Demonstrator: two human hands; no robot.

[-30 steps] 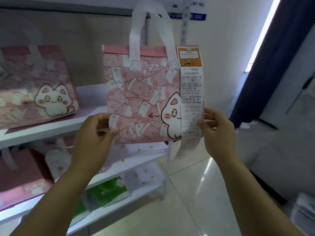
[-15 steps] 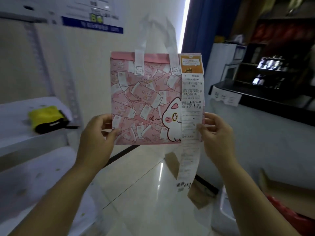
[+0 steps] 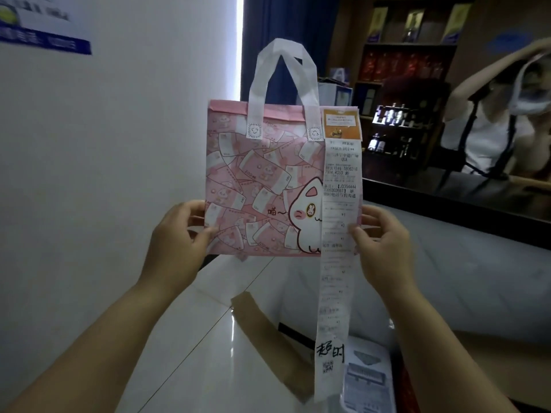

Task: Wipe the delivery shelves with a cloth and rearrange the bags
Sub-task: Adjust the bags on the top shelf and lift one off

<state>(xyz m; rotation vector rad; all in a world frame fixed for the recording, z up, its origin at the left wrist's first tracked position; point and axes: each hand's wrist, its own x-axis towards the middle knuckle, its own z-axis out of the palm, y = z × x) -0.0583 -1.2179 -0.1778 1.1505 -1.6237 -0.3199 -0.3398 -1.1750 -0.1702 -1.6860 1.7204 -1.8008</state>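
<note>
I hold a pink delivery bag [image 3: 262,186] with a cartoon cat, printed banknotes and white handles upright in front of me, in mid air. My left hand [image 3: 176,242] grips its lower left edge, thumb on the front. My right hand [image 3: 380,245] grips its lower right edge. A long white receipt [image 3: 335,278] hangs from an orange sticker at the bag's top right and dangles well below the bag. No shelf and no cloth are in view.
A white wall [image 3: 119,174] stands to the left, glossy floor tiles [image 3: 208,353] below. At right runs a dark-topped counter [image 3: 447,204] with a person [image 3: 492,129] behind it and shelves of bottles. Cardboard [image 3: 268,347] and a white box [image 3: 369,380] lie on the floor.
The view has swung right, away from the shelves with the other bags, to the wall and counter. The bag stays gripped in both hands the same way.
</note>
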